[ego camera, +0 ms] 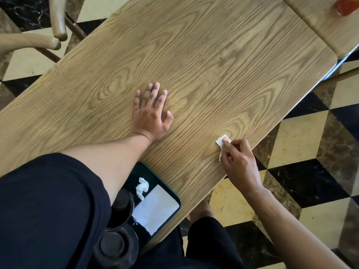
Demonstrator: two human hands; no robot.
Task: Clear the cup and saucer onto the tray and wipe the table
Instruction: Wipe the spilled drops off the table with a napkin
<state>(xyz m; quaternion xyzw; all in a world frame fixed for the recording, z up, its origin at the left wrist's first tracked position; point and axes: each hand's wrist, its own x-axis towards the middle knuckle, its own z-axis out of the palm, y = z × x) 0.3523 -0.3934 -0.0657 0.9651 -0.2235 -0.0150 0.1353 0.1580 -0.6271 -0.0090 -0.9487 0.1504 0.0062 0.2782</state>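
Note:
My left hand [150, 113] lies flat on the wooden table [204, 61], fingers spread, holding nothing. My right hand [240, 165] pinches a small white tissue [222, 141] against the table top near its right edge. A dark green tray [174, 197] sits at the table's near edge. On it lie a crumpled white tissue [142, 188], a flat white napkin [155, 209] and dark round crockery [121, 206], partly hidden by my left sleeve. Another dark round piece [114, 247] sits at the tray's near end. I cannot tell cup from saucer.
A wooden chair [56, 22] stands at the far left of the table. A second table [330, 26] butts against the far end, with a red-orange object [346, 5] on it. Checkered tile floor [303, 144] lies to the right.

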